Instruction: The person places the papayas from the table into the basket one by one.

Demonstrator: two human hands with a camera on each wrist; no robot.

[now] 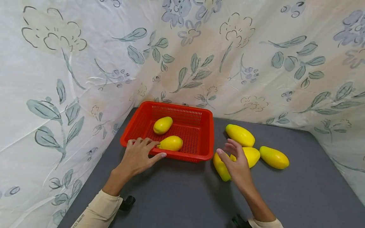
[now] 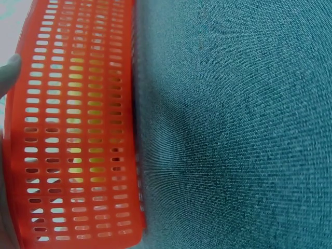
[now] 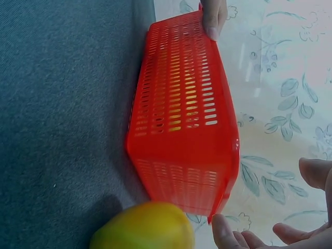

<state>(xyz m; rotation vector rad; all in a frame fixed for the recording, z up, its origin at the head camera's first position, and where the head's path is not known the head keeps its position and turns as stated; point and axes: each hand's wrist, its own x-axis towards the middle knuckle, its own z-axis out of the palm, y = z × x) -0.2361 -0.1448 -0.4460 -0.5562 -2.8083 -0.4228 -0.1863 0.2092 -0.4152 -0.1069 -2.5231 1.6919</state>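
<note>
A red plastic basket (image 1: 203, 139) with slotted walls stands on the table. Inside it lie two yellow papayas, one papaya (image 1: 163, 125) toward the back and another papaya (image 1: 171, 143) by the front wall. My left hand (image 1: 138, 156) holds the basket's front rim, fingers over the edge and thumb along the outside. Just right of the basket, my right hand (image 1: 238, 163) is over the loose papayas, fingers spread and holding nothing. Beneath and beside it are a papaya (image 1: 220, 169), partly hidden, and another papaya (image 1: 251, 155). In the right wrist view, one papaya (image 3: 145, 228) shows below the basket corner.
Two more papayas lie farther off, one papaya (image 1: 240, 135) at the back and one papaya (image 1: 274, 157) to the right. A dark grey cloth covers the table (image 1: 182, 196). Floral fabric (image 1: 256, 63) hangs along the back and left side.
</note>
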